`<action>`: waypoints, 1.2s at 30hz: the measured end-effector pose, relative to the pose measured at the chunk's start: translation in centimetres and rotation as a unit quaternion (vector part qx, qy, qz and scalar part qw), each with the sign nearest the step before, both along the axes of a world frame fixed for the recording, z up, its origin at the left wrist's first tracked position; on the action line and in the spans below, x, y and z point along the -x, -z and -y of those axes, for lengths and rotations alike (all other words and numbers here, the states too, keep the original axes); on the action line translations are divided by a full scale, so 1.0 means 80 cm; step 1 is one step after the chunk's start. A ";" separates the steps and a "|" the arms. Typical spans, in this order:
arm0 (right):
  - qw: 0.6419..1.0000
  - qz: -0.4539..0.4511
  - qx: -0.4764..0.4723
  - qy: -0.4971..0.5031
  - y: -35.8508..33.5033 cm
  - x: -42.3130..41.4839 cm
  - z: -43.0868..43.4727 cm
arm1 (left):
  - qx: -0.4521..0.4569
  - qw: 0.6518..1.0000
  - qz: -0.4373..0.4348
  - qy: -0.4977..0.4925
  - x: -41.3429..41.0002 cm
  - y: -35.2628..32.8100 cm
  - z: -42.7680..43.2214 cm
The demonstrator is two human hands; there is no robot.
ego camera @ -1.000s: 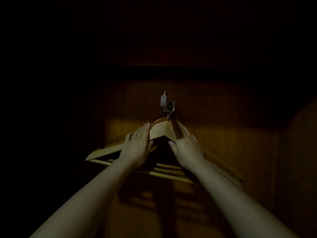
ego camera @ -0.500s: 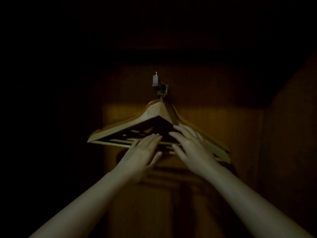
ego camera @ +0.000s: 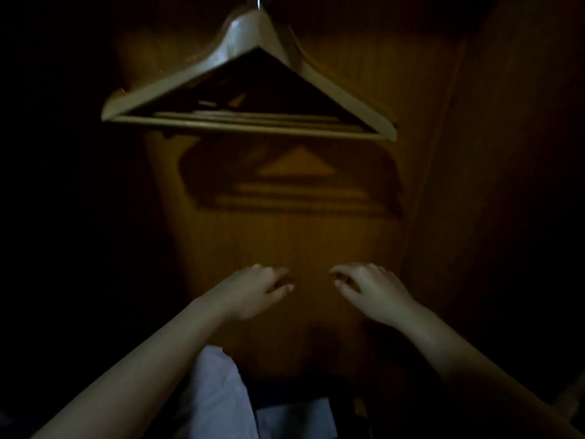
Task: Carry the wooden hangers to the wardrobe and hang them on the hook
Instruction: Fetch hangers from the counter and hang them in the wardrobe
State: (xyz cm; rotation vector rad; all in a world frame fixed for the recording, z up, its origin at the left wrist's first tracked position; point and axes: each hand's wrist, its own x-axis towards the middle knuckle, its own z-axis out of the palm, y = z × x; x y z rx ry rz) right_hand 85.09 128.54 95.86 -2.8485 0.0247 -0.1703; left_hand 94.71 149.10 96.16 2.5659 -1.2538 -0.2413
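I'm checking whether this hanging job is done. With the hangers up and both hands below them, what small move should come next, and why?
Probably just draw both arms back out of the wardrobe. The wooden hangers hang bunched from their top against the wooden back panel, though the hook itself is cut off at the frame edge. The left hand and right hand are well below, empty and touching nothing.

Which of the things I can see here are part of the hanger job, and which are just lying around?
Part of the job:
- wooden hangers, a bunch hanging together against the wardrobe's back panel
- left hand and right hand, both empty, well below the hangers

Just lying about:
- pale cloth at the bottom, too dim to identify
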 end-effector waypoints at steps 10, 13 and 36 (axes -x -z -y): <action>0.943 -0.215 -0.122 0.223 0.210 0.141 -0.060 | -0.076 0.978 -0.181 0.063 0.058 0.188 -0.061; 0.906 -0.247 -0.178 0.294 0.260 0.205 -0.095 | -0.097 0.972 -0.209 0.049 0.091 0.243 -0.087; 0.520 -0.255 -0.457 0.675 0.429 0.656 -0.330 | -0.362 0.852 -0.340 0.165 0.306 0.458 -0.171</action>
